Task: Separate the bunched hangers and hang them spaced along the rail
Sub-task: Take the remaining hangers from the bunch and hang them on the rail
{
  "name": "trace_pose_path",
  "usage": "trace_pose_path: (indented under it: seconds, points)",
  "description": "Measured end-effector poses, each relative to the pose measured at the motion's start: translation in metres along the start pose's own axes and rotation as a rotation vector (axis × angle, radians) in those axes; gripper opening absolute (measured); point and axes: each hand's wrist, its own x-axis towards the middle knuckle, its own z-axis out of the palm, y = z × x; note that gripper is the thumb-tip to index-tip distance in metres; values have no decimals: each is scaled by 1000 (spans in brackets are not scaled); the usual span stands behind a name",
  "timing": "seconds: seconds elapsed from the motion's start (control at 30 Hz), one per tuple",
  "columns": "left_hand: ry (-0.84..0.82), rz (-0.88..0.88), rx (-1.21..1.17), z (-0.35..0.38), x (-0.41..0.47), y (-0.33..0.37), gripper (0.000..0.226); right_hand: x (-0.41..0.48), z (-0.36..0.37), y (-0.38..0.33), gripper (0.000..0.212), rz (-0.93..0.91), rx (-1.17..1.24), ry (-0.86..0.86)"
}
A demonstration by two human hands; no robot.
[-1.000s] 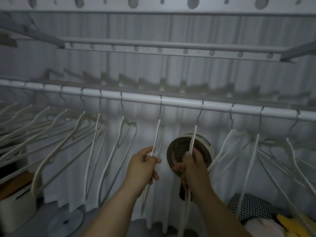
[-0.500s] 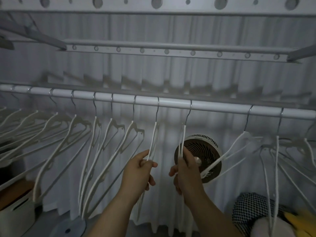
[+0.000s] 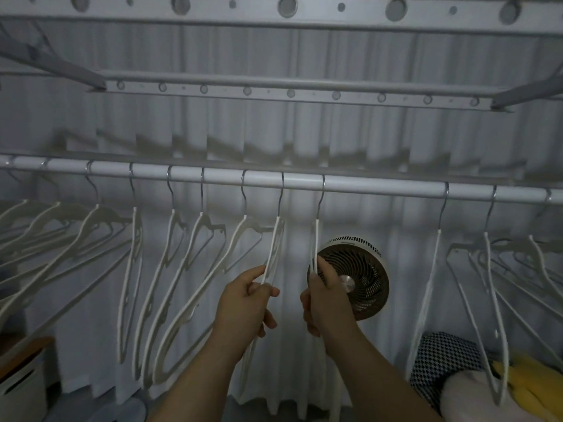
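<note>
Fingers (image 3: 268, 292) of our left hand (image 3: 243, 303) pinch the thin arm of the left hanger (image 3: 275, 245), and the fingers of our right hand (image 3: 326, 303) are curled round the right hanger (image 3: 316, 239). Both hooks sit on the rail (image 3: 380, 188) straight above the fingers, near each other. A long bare stretch of rail lies to the right of our right fingers before the right-side hangers (image 3: 487, 269).

We judge the main risk to be where we hold: low on the frames, well below the hooks. A sideways pull from there would likely swing a frame rather than slide its hook, and the hook could twist or lift off the rail (it only rests over it). To the left of our left fingers the left-side hangers (image 3: 195, 254) hang tilted and close, so a swinging frame could catch in one and tangle. Behind our right fingers stands a fan (image 3: 362, 278); we cannot tell how near, and a swung hanger might strike it.
</note>
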Motion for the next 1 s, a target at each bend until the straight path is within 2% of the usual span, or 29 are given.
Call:
trace_pose_path:
  seconds: [0.13,0.23,0.33,0.4,0.43,0.53,0.6,0.67,0.77,0.83,0.93,1.0]
  points:
    - [6,3,135,-2,4,-1,35,1,-5,1,48,-35,-93,10]
    - [73,29,267,-3,1,5,39,0,-15,6,53,-183,-282,39]
    - [206,158,379,0,-5,16,39,-16,-33,-4,66,-368,-635,82]
    - [271,299,387,8,-10,28,34,-32,-50,-19,78,-482,-742,159]
    - [287,359,372,14,-13,36,30,-39,-60,-27,78,-555,-745,192]
    - [274,464,344,37,-23,58,22,-52,-101,-49,46,-659,-751,252]
    - [255,498,292,58,-33,73,16,-55,-138,-62,30,-639,-733,267]
    - [179,506,202,85,-44,86,6,-53,-178,-72,28,-585,-675,318]
    - [36,419,81,132,-59,93,21,-45,-227,-72,30,-478,-561,396]
    - [-21,318,43,166,-66,89,26,-41,-248,-63,34,-392,-520,374]
    - [-53,169,5,211,-70,76,14,-40,-263,-52,51,-280,-444,251]
    - [-35,57,-23,232,-69,69,24,-39,-266,-47,64,-256,-427,146]
